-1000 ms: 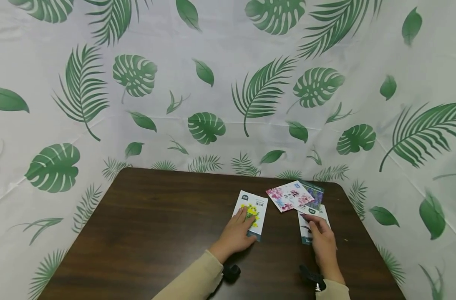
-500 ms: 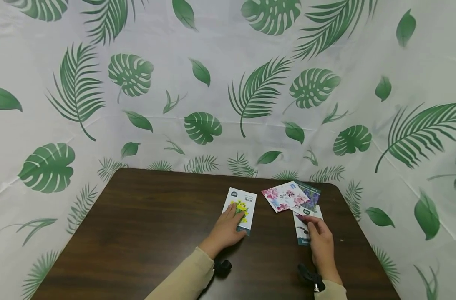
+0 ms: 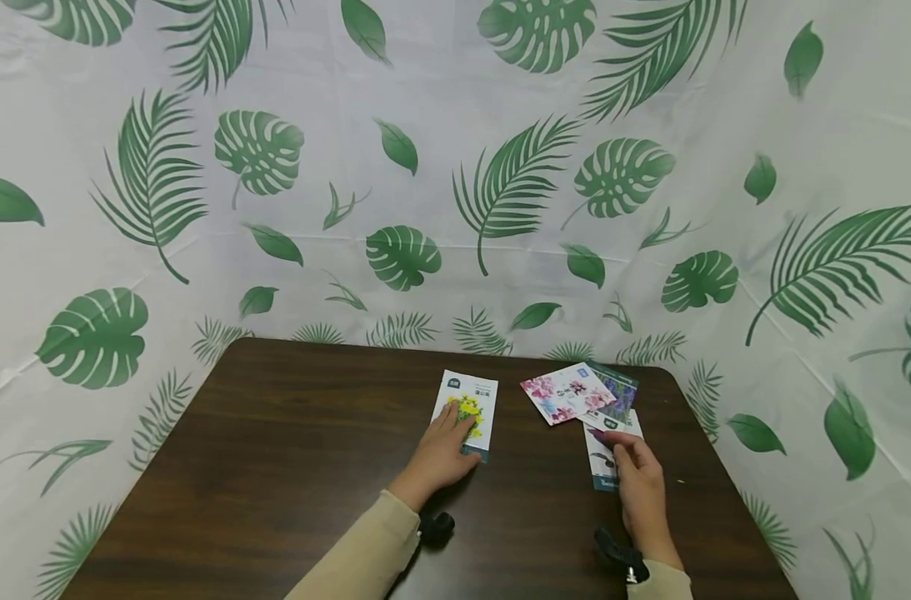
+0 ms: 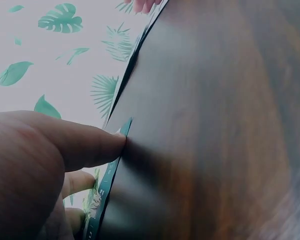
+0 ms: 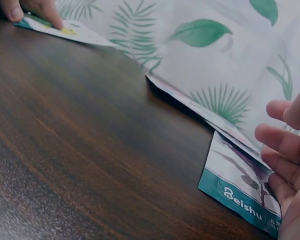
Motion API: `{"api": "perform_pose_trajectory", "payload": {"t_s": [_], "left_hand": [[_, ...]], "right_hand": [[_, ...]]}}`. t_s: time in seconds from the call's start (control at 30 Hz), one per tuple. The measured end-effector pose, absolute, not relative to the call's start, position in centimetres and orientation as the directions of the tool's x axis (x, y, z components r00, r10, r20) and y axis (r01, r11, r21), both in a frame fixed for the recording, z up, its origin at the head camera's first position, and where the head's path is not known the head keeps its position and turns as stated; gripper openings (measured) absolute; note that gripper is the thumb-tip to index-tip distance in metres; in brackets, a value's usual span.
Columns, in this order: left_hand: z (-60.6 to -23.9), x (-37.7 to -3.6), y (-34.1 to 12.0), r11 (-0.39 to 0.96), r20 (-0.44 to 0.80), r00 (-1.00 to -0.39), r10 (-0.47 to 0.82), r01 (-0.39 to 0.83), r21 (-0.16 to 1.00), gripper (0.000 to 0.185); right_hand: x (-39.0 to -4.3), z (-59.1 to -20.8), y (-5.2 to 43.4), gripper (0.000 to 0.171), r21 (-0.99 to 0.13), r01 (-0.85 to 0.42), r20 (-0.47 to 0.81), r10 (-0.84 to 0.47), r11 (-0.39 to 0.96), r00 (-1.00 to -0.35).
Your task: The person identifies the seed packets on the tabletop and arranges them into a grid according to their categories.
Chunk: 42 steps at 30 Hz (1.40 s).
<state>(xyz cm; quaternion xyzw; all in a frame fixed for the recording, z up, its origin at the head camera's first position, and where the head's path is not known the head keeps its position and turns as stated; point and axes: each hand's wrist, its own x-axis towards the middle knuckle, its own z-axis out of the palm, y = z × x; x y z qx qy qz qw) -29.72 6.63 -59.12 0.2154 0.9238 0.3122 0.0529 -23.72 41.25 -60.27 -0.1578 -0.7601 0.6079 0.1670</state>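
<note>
My left hand [image 3: 442, 450] rests with extended fingers on a white seed packet with yellow flowers [image 3: 484, 408], lying on the brown table. In the left wrist view the thumb [image 4: 97, 145] touches the packet's teal lower edge [image 4: 109, 172]. To the right, my right hand [image 3: 641, 479] lies over a white and teal packet with a dark plant picture [image 3: 602, 475]. Its fingers [image 5: 285, 145] are loosely bent in the right wrist view, and cover part of that packet. A pink-flowered packet [image 3: 568, 393] overlaps a purple-flowered one [image 3: 623, 390] just behind.
The dark wood table [image 3: 290, 467] ends at a far edge against a white cloth with green leaf prints [image 3: 312, 167]. Black wrist straps [image 3: 620, 550] sit at both cuffs. A tiny pale speck lies right of the right hand.
My left hand has slid left and slightly away, and the yellow-flowered packet has moved with it. The right hand and the packets near it stay about where they were on the table.
</note>
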Motion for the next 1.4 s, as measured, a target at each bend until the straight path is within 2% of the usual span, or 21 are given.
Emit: {"api": "perform_pose_trajectory", "payload": {"t_s": [0.4, 0.63, 1.4], "left_hand": [[-58.9, -30.0, 6.3, 0.716, 0.009, -0.91, 0.415, 0.333, 0.614, 0.073], [-58.8, -30.3, 5.4, 0.732, 0.002, -0.924, 0.383, 0.305, 0.609, 0.072], [-58.4, -31.5, 3.6, 0.739, 0.029, -0.939, 0.342, 0.288, 0.609, 0.072]], "right_hand": [[-23.6, -59.8, 41.1, 0.035, -0.981, 0.055, 0.037, 0.456, 0.186, -0.889], [-23.4, -60.0, 41.1, 0.036, -0.972, 0.086, 0.026, 0.462, 0.218, -0.887], [-23.7, -59.9, 40.7, 0.036, -0.965, 0.072, 0.047, 0.437, 0.251, -0.898]]}}
